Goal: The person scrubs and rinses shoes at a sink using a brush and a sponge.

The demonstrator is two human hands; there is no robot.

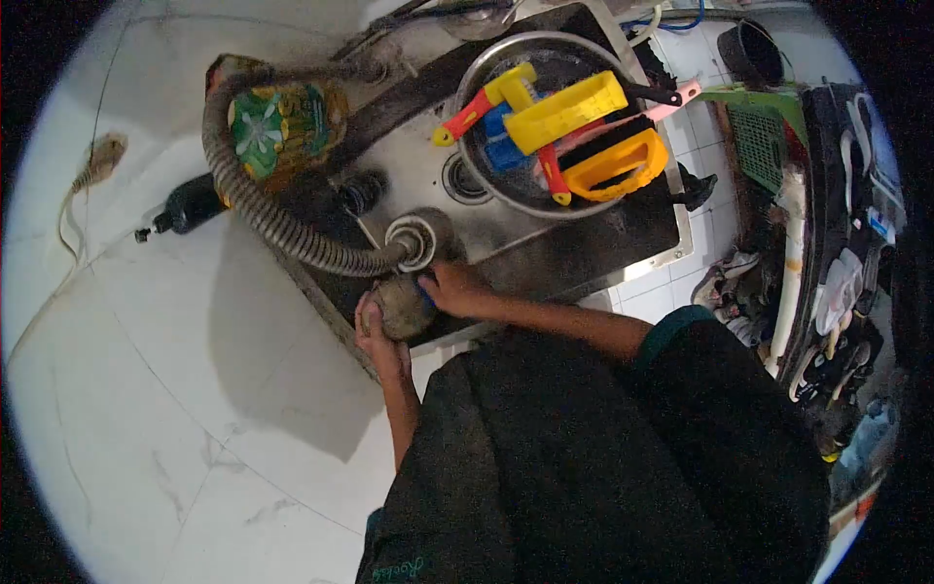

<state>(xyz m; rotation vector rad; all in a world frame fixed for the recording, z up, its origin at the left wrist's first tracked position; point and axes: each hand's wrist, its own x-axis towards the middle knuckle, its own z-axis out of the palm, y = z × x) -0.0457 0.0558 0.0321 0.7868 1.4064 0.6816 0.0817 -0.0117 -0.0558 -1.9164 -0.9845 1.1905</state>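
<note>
The head view looks straight down, and just left of the frame's centre the left hand (377, 336) cups a round, brownish lump (402, 307), its fingers curled up around the lump's left and lower sides. The right hand (457, 289) comes in from the right and presses on the lump's upper right side; its fingers are closed over a small blue thing (425, 289), too hidden to name. Both hands and the lump sit at the near edge of a dark, wet metal sink (603, 243) that runs from the centre toward the upper right. Just above the lump a ribbed grey hose (255, 195) ends at a round fitting (413, 240), and the hose loops up and left around a green and yellow packet (282, 122). In the upper middle of the frame a round metal basin (486, 185) holds yellow, orange, red and blue plastic tools (574, 127). A black bottle (185, 207) lies on the white marble bench (146, 389) at the left, near a thin cord (83, 190). A dark garment (603, 457) fills the lower right, and cluttered items line the right edge.
</note>
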